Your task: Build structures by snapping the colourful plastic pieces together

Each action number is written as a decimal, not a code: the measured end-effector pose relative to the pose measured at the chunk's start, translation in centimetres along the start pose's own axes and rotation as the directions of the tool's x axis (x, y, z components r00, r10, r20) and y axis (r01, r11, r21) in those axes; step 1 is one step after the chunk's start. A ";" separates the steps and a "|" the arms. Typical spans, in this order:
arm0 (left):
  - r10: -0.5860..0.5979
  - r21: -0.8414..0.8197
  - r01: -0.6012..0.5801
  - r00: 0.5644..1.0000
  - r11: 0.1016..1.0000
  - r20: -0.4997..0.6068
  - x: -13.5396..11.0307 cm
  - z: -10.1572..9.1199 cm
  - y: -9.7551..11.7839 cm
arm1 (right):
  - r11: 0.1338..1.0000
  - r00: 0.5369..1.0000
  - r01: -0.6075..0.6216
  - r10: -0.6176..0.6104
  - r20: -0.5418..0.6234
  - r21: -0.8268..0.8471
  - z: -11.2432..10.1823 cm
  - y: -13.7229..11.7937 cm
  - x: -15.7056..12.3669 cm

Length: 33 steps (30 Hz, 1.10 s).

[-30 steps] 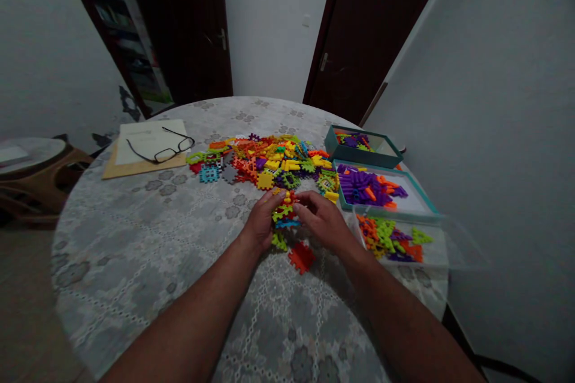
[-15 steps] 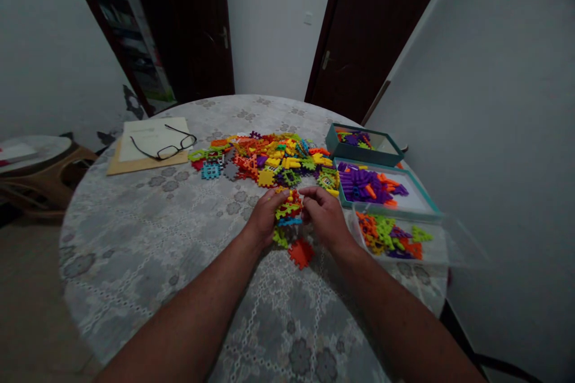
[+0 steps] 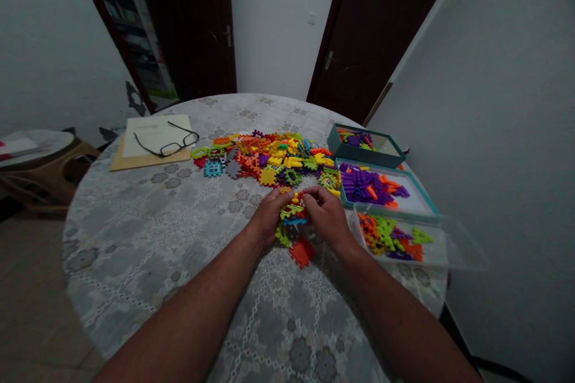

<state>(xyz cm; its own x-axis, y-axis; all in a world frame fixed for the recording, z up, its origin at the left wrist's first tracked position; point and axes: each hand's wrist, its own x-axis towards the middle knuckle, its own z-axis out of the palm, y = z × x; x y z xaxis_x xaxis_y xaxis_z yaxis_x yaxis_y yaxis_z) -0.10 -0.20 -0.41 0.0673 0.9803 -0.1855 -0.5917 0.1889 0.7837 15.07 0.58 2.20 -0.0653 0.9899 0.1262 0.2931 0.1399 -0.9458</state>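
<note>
Between my two hands is a small assembly of interlocking plastic building pieces point(image 3: 293, 210), with green, red, yellow and blue parts. My left hand point(image 3: 268, 212) is closed around its left side, the thumb on top. My right hand point(image 3: 327, 214) grips the right side with thumb and fingers pinched near the upper part. Below the hands a red notched square piece point(image 3: 301, 252) shows, and a lime green piece point(image 3: 283, 236) is beside it on the left. Whether these two join the assembly I cannot tell. The fingers hide much of the assembly.
Just beyond my hands lies a heap of colourful interlocking pieces point(image 3: 269, 158). On the right stand a dark teal box point(image 3: 366, 154), a teal-edged tray point(image 3: 424, 196) with purple and orange pieces, and a clear container point(image 3: 433, 251). Eyeglasses point(image 3: 171, 149) rest on papers point(image 3: 135, 158) at the left.
My right thumb and fingers have come closer in against the assembly's top. The view has shifted slightly; the pile and boxes stay as they were.
</note>
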 end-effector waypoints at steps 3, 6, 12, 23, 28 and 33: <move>-0.005 0.015 0.005 0.999 1.000 -0.036 -0.4 0.5 0.2 | 0.994 0.997 0.078 -0.078 -0.002 -0.073 -0.2 -0.1 -0.3; -0.003 0.020 0.004 0.997 1.000 -0.075 -0.5 0.6 0.2 | 0.979 0.988 0.154 -0.150 0.045 -0.136 -0.3 -0.1 -0.4; 0.049 0.098 -0.040 0.995 0.994 -0.091 -0.2 0.4 -0.2 | 0.941 0.977 0.199 -0.168 0.135 -0.273 -0.3 0.1 -0.4; 0.095 0.191 -0.065 0.983 0.980 -0.155 -0.2 0.5 -0.1 | 0.838 0.939 0.316 -0.342 0.021 -0.444 -0.3 -0.2 -0.6; 0.054 0.113 -0.036 0.986 0.993 -0.157 -0.3 0.6 0.2 | 1.000 0.997 0.000 0.000 -0.079 0.000 -1.1 0.0 0.4; 0.032 0.108 -0.014 0.985 0.994 -0.172 -0.1 0.2 0.2 | 0.967 0.991 -0.114 0.127 -0.042 0.228 -1.0 0.4 0.9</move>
<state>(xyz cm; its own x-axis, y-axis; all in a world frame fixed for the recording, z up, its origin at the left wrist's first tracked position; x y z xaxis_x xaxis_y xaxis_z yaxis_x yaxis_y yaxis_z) -0.05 -0.26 -0.09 -0.0912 0.9615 -0.2592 -0.5027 0.1803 0.8455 16.09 1.57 2.22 0.0122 0.9998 0.0178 0.0729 0.0168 -0.9972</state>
